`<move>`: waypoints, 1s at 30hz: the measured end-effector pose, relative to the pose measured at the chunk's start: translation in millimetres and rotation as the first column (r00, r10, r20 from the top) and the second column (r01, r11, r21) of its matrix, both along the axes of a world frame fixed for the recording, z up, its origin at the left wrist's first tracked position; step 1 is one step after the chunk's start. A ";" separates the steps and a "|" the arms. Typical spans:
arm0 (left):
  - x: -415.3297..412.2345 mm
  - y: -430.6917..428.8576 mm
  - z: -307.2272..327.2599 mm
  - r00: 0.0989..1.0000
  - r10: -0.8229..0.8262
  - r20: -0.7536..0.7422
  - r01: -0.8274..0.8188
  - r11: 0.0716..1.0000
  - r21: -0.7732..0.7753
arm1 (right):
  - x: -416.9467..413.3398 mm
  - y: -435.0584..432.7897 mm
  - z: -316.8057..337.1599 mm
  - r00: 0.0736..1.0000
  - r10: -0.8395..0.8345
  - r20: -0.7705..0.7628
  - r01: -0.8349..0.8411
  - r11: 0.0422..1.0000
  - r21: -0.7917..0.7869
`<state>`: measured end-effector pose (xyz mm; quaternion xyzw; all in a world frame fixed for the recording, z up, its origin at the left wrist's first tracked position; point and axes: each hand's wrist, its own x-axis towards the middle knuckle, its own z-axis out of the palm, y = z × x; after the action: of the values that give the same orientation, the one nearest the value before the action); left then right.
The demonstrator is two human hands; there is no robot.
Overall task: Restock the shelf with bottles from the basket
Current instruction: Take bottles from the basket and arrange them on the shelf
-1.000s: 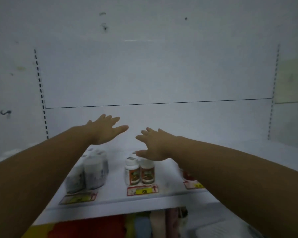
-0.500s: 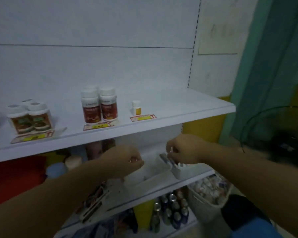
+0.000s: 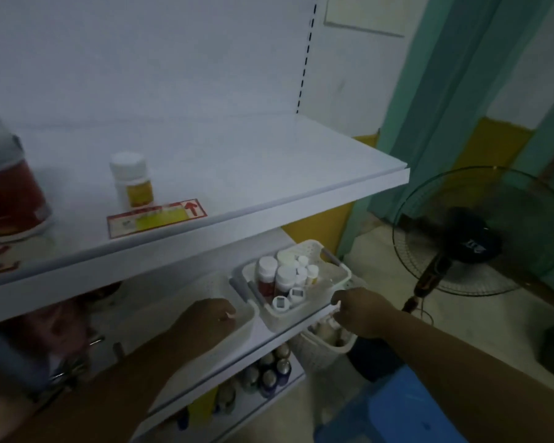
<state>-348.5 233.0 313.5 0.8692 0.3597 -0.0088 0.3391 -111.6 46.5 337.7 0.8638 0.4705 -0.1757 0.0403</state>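
Note:
A white plastic basket (image 3: 341, 270) stands on the middle shelf and holds several white-capped bottles (image 3: 285, 276). My right hand (image 3: 359, 311) is curled at the basket's front right corner, fingers touching its rim. My left hand (image 3: 210, 318) is closed in a fist, resting over an empty white basket (image 3: 248, 314) just left of the full one. The upper shelf (image 3: 269, 167) carries a small bottle with a yellow label (image 3: 131, 180) behind a price tag (image 3: 155, 217), and a large red-labelled bottle (image 3: 7, 193) at the far left.
A standing fan (image 3: 480, 235) is on the floor to the right, a blue stool (image 3: 397, 407) below my right arm. Another white basket (image 3: 327, 346) sits on the floor under the shelf edge. Dark bottles (image 3: 269, 372) line the bottom shelf.
My view swung right and down from the upper shelf to the middle shelf. Both hands dropped from open above the upper shelf to closed at the two baskets.

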 end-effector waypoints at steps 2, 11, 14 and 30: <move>23.8 1.7 -9.6 0.999 0.036 0.030 -0.035 0.998 -0.046 | 7.0 10.3 -15.1 1.000 -0.003 -0.029 0.004 0.998 0.057; 136.4 -31.9 -48.0 0.980 0.116 -0.160 -0.091 0.983 0.158 | 41.8 80.5 -82.0 0.984 0.048 -0.170 -0.004 0.968 0.250; 155.7 -30.8 -48.8 0.937 0.219 -0.273 -0.189 0.973 0.132 | 54.9 97.3 -100.1 0.959 0.109 -0.263 -0.076 0.988 0.132; 136.5 -30.0 9.0 0.880 0.466 -0.087 -0.458 0.883 0.098 | 74.3 95.3 -67.7 0.784 0.199 -0.588 0.178 0.835 0.520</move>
<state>-212.0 203.0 322.5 0.7685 0.5745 0.0389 0.2790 -37.2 141.8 270.0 0.7285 0.4919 -0.3066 -0.3651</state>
